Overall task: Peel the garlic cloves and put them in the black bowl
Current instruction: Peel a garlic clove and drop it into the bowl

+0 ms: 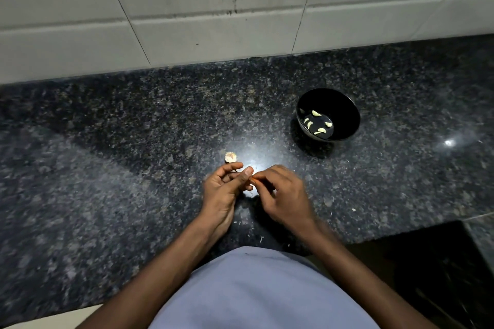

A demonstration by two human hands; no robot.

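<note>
Both of my hands meet low in the centre of the frame, over the dark speckled stone surface (112, 141). My left hand (223, 189) is palm-up, fingers curled, thumb raised; my right hand (283, 195) comes in from the right, knuckles up, fingertips bunched against the left thumb. Between them I pinch a garlic clove (252, 181), mostly hidden by my fingers; only a small pale-orange sliver shows, and I cannot tell how much skin is on it. Just above my left hand, on the surface, sits a garlic bulb remnant (230, 157), pale and papery, apart from my fingers. The black bowl (344, 112) stands in the right of the frame, above and to the right of my hands, well apart from them. Inside it lie several peeled cloves (316, 113), yellowish-white, scattered on the bowl's floor. A few tiny pale skin scraps (353, 209) dot the surface near my wrists. A white tiled wall (187, 8), streaked with grime, fills the upper frame. My pale blue shirt (254, 291) fills the bottom centre.
</note>
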